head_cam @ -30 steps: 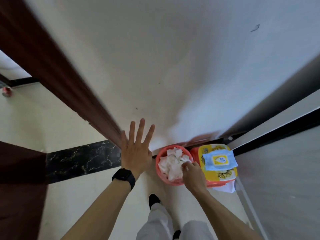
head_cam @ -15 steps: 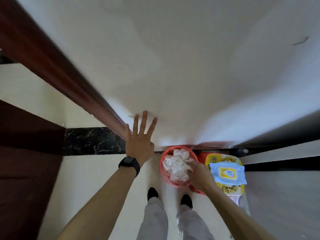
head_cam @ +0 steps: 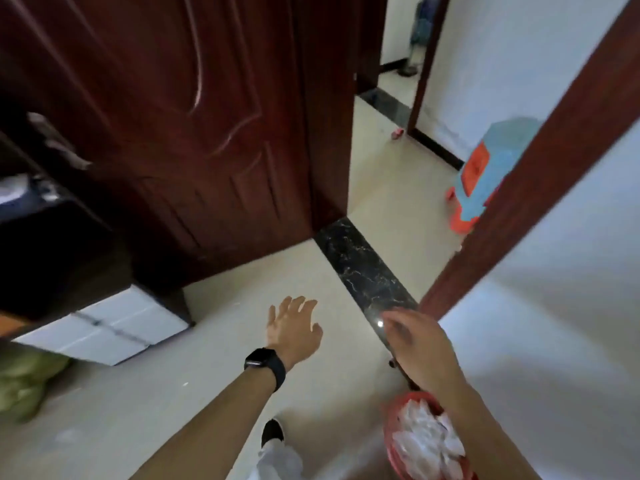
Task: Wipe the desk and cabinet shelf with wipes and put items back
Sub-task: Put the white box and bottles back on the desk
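A red bin [head_cam: 393, 441] full of crumpled white wipes [head_cam: 427, 441] stands on the floor at the lower right, partly behind my right forearm. My right hand [head_cam: 419, 344] hovers above and beyond the bin, blurred, fingers loosely extended and holding nothing. My left hand [head_cam: 294, 329], with a black watch on the wrist, is stretched out over the pale floor with fingers spread and empty. The pack of wipes is out of view.
A dark red door [head_cam: 180, 116] stands open ahead. A dark cabinet [head_cam: 52, 244] with a white box [head_cam: 110, 327] under it is at the left. A black marble threshold [head_cam: 363, 271] leads to a hallway with a blue and orange stool [head_cam: 485, 178]. The door frame [head_cam: 526, 178] runs along the right.
The view has swung left from the white wall to the doorway. My right hand has lifted out of the bin of wipes. My left hand has come off the door frame.
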`<state>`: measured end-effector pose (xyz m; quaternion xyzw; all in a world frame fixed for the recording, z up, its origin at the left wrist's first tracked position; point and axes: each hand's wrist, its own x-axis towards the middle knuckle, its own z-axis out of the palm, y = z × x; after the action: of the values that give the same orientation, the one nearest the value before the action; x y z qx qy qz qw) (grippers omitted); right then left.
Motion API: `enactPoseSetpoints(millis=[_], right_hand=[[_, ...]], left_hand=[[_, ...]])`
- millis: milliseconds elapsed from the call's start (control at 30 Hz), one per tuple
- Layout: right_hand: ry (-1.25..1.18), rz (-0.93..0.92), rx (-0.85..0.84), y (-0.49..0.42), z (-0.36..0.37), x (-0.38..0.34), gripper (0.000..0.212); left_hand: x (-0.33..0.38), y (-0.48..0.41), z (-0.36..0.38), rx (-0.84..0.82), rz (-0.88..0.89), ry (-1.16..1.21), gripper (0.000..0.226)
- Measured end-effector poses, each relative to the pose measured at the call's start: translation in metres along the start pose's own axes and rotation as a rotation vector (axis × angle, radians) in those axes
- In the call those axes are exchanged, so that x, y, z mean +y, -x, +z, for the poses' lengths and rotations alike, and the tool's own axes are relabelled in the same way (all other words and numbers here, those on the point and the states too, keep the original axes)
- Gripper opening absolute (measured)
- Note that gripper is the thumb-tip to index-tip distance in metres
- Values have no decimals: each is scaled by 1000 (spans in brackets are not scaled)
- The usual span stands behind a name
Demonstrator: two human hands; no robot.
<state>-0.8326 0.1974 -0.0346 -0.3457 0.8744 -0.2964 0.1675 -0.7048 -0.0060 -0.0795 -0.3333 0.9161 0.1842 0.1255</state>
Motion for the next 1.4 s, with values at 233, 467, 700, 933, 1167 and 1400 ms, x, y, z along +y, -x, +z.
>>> enactPoseSetpoints(millis=[233,467,700,933,1167,1400], right_hand=[[67,-498,-70,-68,94,-192,19],[45,-684,-274,-81,244,-383,29],[-12,-636,-453,-79,336,-491,33],[12,-562,-511,-133,396,-550,34],[-7,-415,-554,-240,483,-598,40],[-250,-16,-546,-372,589,-684,58]], left_hand=[[-204,80,-80,302,-374,136,47],[-408,162,-106,441,-644,223,51],[-557,199,-141,493,-720,249,52],[-635,164,-183,464,-713,297,50],[-730,76,-218,430,-666,396,55],[-825,-24,-253,404,-752,688,54]])
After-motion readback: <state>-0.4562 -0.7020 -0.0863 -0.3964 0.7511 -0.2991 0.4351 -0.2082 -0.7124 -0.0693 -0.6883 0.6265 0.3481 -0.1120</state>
